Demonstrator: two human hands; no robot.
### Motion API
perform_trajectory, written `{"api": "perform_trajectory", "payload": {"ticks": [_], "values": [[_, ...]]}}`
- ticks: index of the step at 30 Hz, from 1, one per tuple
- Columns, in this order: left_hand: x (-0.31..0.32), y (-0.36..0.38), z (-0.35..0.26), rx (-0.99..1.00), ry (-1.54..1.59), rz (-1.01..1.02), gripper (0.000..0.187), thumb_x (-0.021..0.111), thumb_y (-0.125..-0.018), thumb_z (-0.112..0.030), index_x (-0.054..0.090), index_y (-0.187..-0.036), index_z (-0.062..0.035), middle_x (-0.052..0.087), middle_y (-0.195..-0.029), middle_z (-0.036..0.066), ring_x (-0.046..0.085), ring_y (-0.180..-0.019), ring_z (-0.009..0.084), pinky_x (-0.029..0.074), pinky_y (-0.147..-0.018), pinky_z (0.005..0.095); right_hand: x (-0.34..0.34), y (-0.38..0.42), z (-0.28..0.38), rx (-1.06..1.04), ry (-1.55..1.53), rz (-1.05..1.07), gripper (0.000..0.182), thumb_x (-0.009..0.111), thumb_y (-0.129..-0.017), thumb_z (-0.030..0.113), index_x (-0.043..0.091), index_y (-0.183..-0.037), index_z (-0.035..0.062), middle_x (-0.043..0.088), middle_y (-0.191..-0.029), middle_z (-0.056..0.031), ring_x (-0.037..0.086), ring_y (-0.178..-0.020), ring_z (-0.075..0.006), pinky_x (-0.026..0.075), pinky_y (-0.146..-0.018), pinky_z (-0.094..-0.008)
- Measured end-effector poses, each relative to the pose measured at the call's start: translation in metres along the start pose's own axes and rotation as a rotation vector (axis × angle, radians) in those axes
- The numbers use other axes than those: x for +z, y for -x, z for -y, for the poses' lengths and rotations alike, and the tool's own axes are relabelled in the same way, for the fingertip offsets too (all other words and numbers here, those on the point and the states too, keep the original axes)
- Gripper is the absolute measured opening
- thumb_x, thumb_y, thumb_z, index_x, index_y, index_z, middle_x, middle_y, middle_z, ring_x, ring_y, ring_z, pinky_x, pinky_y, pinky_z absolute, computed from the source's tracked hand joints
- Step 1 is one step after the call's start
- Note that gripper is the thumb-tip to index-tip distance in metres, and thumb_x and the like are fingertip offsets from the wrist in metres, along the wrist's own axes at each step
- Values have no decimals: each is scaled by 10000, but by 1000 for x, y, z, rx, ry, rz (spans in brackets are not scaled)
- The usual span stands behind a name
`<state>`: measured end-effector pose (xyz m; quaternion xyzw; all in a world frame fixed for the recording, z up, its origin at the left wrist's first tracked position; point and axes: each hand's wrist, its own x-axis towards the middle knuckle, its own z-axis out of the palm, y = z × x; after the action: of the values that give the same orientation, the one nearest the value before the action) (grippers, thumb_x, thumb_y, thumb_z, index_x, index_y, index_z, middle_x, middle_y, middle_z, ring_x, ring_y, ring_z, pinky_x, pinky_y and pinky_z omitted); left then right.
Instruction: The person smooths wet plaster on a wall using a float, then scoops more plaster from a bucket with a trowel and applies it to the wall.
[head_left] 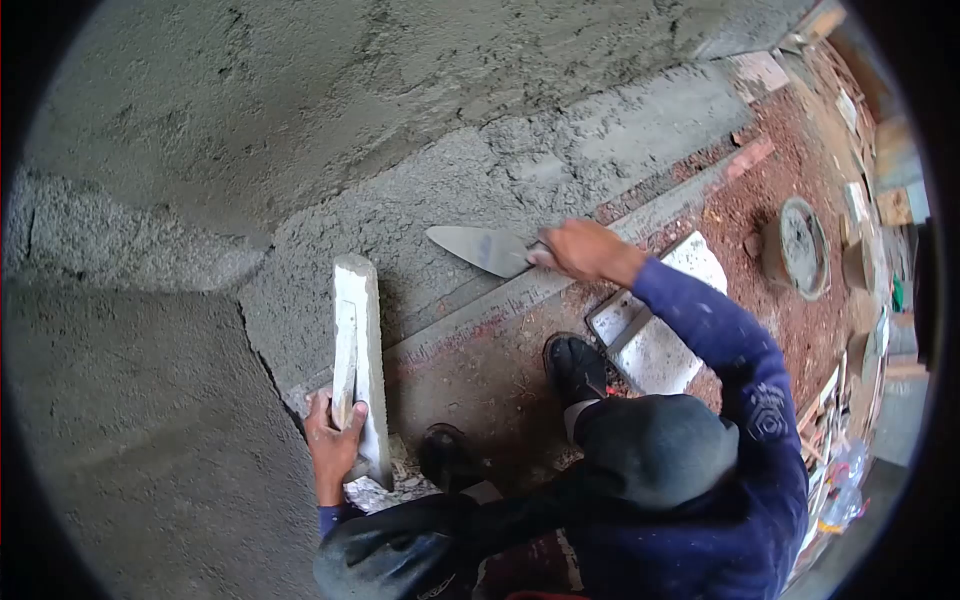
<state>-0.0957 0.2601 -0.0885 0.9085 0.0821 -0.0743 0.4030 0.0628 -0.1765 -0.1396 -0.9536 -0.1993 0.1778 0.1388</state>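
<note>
My right hand [590, 250] is closed around the handle of a pointed trowel [485, 250]. Its metal blade points left, low over the rough grey mortar [400, 205] at the wall's foot. In my left hand [335, 440] is a long, whitish plastering float [370, 335] smeared with cement, held near its lower end with the fingers around its handle. The float stands out to the left of the trowel, close to the corner where the two walls meet. A long straight strip [525, 290] lies along the front edge of the mortar, under the right hand's side.
Grey plastered walls [300, 90] rise ahead and to the left. White tile-like slabs [660, 350] lie by my right shoe [575, 368]. A cement-stained bucket [797, 248] stands on reddish rubble at right, with scraps and plastic bottles [845, 490] farther down.
</note>
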Motion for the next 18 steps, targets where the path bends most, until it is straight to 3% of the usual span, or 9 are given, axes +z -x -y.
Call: {"api": "perform_trajectory", "payload": {"ticks": [3, 4, 6, 9, 11, 15, 16, 17, 18], "values": [[-1, 13, -11, -12, -1, -44, 372, 752, -829, -287, 607, -1009, 4, 640, -833, 109, 572, -799, 183, 467, -783, 341, -4, -79, -21, -146, 201, -69, 456, 483, -959, 463, 611, -900, 29, 647, -729, -203, 662, -703, -386, 527, -605, -474], [-2, 16, -22, -66, 3, -26, 393, 742, -836, -264, 598, -1086, 3, 642, -913, 108, 582, -858, 178, 470, -813, 337, -4, -90, -23, -165, 208, -68, 456, 483, -959, 463, 611, -900, 29, 647, -729, -203, 662, -703, -386, 527, -605, -474], [-5, 23, -36, -119, -30, 18, 527, 730, -848, -261, 550, -1257, 18, 641, -1079, 144, 589, -998, 206, 455, -911, 355, 0, -103, -27, -182, 294, -158, 458, 470, -962, 471, 635, -935, 45, 668, -778, -192, 677, -742, -363, 538, -639, -456], [2, 27, -29, -95, 33, 11, 580, 732, -847, -281, 524, -1280, 44, 628, -1113, 158, 576, -1033, 225, 439, -940, 365, -7, -96, -16, -64, 239, -32, 442, 480, -959, 459, 649, -983, 51, 690, -830, -176, 685, -809, -350, 543, -695, -459], [11, 19, -17, 25, 23, 3, 612, 736, -843, -304, 516, -1295, 46, 620, -1135, 161, 566, -1055, 230, 431, -953, 363, -21, -83, -16, -104, 207, -19, 481, 505, -939, 488, 655, -1088, 56, 701, -892, -174, 679, -879, -359, 538, -775, -465], [19, 4, 20, 78, -59, 14, 481, 747, -842, -269, 568, -1176, 27, 610, -996, 74, 553, -923, 168, 450, -845, 315, -51, -60, -36, -55, 104, 27, 529, 541, -916, 518, 643, -1167, 64, 697, -934, -188, 675, -891, -368, 531, -814, -460], [21, 1, 23, 49, -47, 17, 390, 751, -839, -249, 575, -1065, 16, 580, -901, 35, 524, -833, 131, 447, -767, 290, -48, -58, -54, -84, -31, -8, 543, 550, -913, 527, 634, -1198, 72, 691, -949, -198, 674, -880, -369, 528, -815, -455], [22, -3, 18, 70, -50, 26, 390, 751, -839, -249, 575, -1065, 16, 580, -901, 35, 524, -833, 131, 447, -767, 290, -49, -55, -68, -116, -164, -43, 560, 560, -909, 535, 624, -1229, 81, 685, -964, -208, 673, -870, -370, 526, -816, -451], [21, -6, 12, 80, -77, 39, 356, 748, -838, -232, 570, -1030, 9, 574, -878, 32, 515, -808, 124, 446, -742, 291, -63, -49, -77, -77, -273, 82, 572, 565, -917, 529, 619, -1218, 46, 678, -951, -185, 666, -780, -319, 535, -710, -449]]}}
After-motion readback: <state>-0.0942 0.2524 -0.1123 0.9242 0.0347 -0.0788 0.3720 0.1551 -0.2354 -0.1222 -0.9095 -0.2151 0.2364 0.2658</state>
